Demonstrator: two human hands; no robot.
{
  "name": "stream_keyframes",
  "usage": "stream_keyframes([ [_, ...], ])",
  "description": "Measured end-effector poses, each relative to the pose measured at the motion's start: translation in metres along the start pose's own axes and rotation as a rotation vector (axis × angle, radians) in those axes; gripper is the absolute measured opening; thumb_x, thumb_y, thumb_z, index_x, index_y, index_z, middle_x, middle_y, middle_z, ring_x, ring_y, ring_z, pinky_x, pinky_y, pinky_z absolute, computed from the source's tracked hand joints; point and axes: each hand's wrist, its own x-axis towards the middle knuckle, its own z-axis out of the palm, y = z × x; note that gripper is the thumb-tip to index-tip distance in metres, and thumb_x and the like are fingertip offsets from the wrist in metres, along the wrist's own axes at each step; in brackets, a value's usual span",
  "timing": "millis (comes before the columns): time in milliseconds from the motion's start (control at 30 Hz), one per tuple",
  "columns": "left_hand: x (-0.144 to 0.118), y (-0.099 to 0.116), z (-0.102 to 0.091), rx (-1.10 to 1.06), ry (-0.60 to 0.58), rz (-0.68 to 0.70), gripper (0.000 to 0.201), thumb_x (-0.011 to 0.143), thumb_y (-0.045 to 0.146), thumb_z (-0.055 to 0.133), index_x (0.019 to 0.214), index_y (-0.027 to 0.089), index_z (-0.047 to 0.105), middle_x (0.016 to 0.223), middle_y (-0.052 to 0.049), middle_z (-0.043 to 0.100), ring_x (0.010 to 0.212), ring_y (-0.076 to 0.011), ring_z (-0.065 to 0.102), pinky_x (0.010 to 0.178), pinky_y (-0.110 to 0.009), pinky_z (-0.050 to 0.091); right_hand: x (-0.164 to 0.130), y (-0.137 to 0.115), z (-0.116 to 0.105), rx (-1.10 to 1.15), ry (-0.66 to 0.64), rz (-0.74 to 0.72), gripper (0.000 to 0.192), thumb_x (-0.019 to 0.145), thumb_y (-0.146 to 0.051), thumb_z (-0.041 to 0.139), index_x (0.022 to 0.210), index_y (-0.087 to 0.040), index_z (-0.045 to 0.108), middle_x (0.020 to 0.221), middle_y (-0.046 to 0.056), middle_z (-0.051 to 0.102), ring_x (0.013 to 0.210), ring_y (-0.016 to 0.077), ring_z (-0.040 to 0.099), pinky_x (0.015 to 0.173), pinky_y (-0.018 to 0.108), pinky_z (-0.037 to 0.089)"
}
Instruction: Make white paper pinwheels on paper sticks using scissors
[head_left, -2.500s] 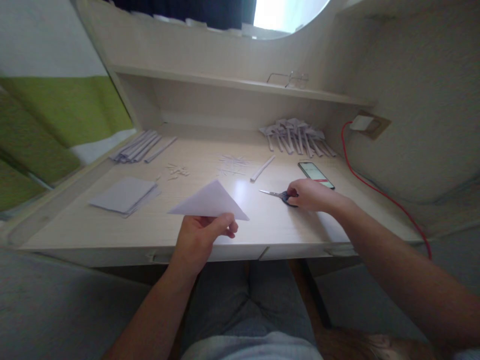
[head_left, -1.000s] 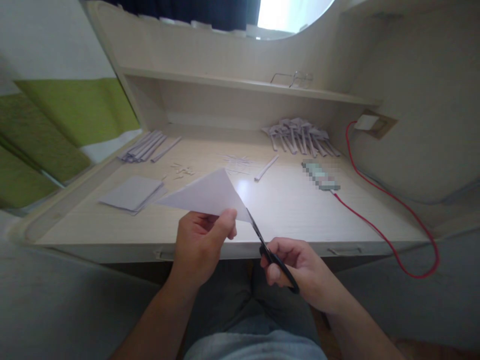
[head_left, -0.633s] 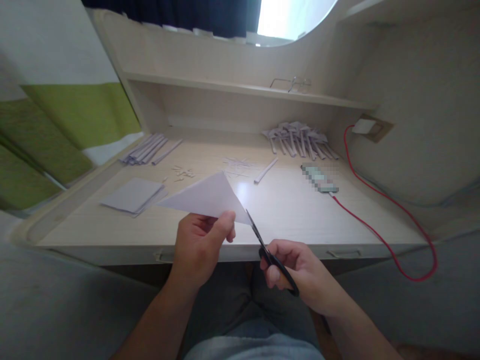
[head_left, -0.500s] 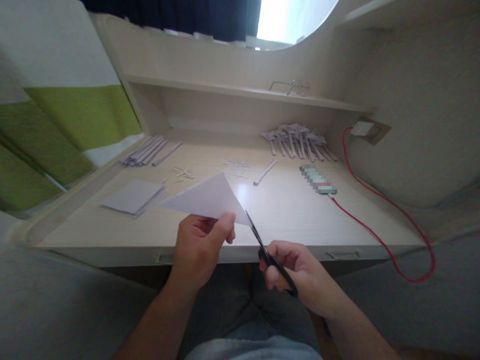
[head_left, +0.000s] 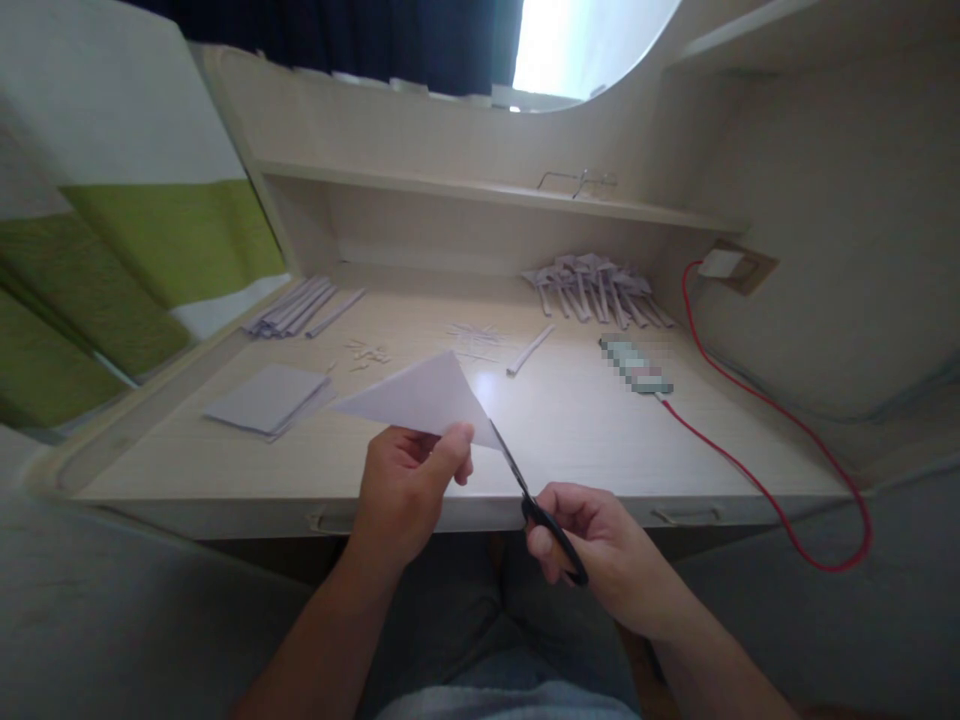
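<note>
A white sheet of paper folded into a triangle (head_left: 424,395) is pinched along its lower edge by my left hand (head_left: 412,490), thumb on top. My right hand (head_left: 589,540) grips black-handled scissors (head_left: 525,490) through the loops. The blades point up and to the left and meet the paper's right-hand corner. Whether they have cut into it I cannot tell. To the left of the triangle lies a stack of white paper squares (head_left: 266,398). Behind it are small whitish pieces (head_left: 367,352) and a scatter of thin white sticks (head_left: 476,340).
Rolled paper tubes (head_left: 292,305) lie at the back left, and one paper tube (head_left: 531,350) lies mid-desk. Paper pinwheel-like pieces on stems (head_left: 600,285) are heaped at the back right. A phone (head_left: 636,365) with a red cable (head_left: 720,455) rests on the right, plugged into a wall charger (head_left: 721,263).
The scissors' blades have come closer together at the paper's corner. The left hand and the triangle have shifted slightly to the right. The whole view has tilted a little.
</note>
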Motion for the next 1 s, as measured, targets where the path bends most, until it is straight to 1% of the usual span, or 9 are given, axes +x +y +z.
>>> stream_keyframes([
  [167, 0.001, -0.002, 0.000, -0.011, -0.023, 0.004, 0.041, 0.089, 0.032, 0.062, 0.050, 0.020, 0.059, 0.053, 0.000, 0.060, 0.055, -0.0156, 0.058, 0.063, -0.029, 0.047, 0.001, -0.001, 0.000, -0.021, 0.023, 0.022, 0.034, 0.077, -0.041, 0.085, 0.071, -0.018, 0.060, 0.054, -0.004, 0.058, 0.048, 0.0076, 0.042, 0.048, 0.022, 0.031],
  [300, 0.005, -0.005, 0.000, -0.036, -0.035, 0.010, 0.042, 0.089, 0.033, 0.063, 0.050, 0.020, 0.058, 0.052, 0.001, 0.059, 0.056, -0.0155, 0.057, 0.064, -0.029, 0.047, 0.003, -0.001, -0.002, -0.058, 0.017, 0.007, 0.033, 0.079, -0.041, 0.083, 0.070, -0.018, 0.061, 0.055, -0.004, 0.060, 0.048, 0.0072, 0.042, 0.047, 0.022, 0.029],
  [433, 0.011, -0.007, 0.001, -0.041, -0.074, 0.007, 0.042, 0.089, 0.033, 0.064, 0.050, 0.019, 0.059, 0.053, 0.001, 0.059, 0.057, -0.0150, 0.056, 0.067, -0.029, 0.045, 0.012, -0.002, -0.007, -0.097, 0.001, -0.005, 0.032, 0.085, -0.043, 0.078, 0.074, -0.017, 0.063, 0.059, -0.003, 0.063, 0.049, 0.0074, 0.045, 0.047, 0.021, 0.030],
  [600, 0.019, -0.009, 0.003, -0.050, -0.095, 0.006, 0.043, 0.089, 0.035, 0.064, 0.050, 0.019, 0.059, 0.054, 0.000, 0.058, 0.059, -0.0148, 0.056, 0.068, -0.029, 0.045, 0.027, -0.011, -0.010, -0.098, -0.015, -0.048, 0.034, 0.084, -0.046, 0.079, 0.074, -0.017, 0.064, 0.060, -0.003, 0.062, 0.052, 0.0086, 0.047, 0.049, 0.021, 0.032],
  [733, 0.025, -0.012, 0.003, -0.105, -0.090, -0.007, 0.041, 0.088, 0.038, 0.065, 0.052, 0.018, 0.059, 0.054, 0.000, 0.058, 0.058, -0.0151, 0.055, 0.066, -0.029, 0.046, 0.033, -0.014, -0.009, -0.140, 0.011, -0.064, 0.038, 0.083, -0.048, 0.078, 0.068, -0.017, 0.061, 0.057, -0.004, 0.058, 0.049, 0.0079, 0.043, 0.048, 0.022, 0.030],
  [833, 0.028, -0.014, 0.003, -0.151, -0.103, -0.009, 0.040, 0.088, 0.037, 0.066, 0.053, 0.018, 0.059, 0.055, 0.000, 0.058, 0.058, -0.0146, 0.055, 0.064, -0.028, 0.047, 0.036, -0.015, -0.009, -0.185, 0.032, -0.049, 0.041, 0.084, -0.051, 0.077, 0.067, -0.018, 0.060, 0.055, -0.004, 0.057, 0.046, 0.0075, 0.040, 0.044, 0.022, 0.027],
  [1000, 0.037, -0.017, 0.004, -0.220, -0.133, -0.032, 0.036, 0.086, 0.034, 0.068, 0.056, 0.017, 0.060, 0.056, 0.001, 0.057, 0.057, -0.0131, 0.053, 0.062, -0.026, 0.047, 0.047, -0.021, -0.010, -0.215, 0.037, -0.063, 0.043, 0.083, -0.055, 0.075, 0.067, -0.018, 0.060, 0.056, -0.002, 0.061, 0.046, 0.0081, 0.043, 0.046, 0.023, 0.031],
])
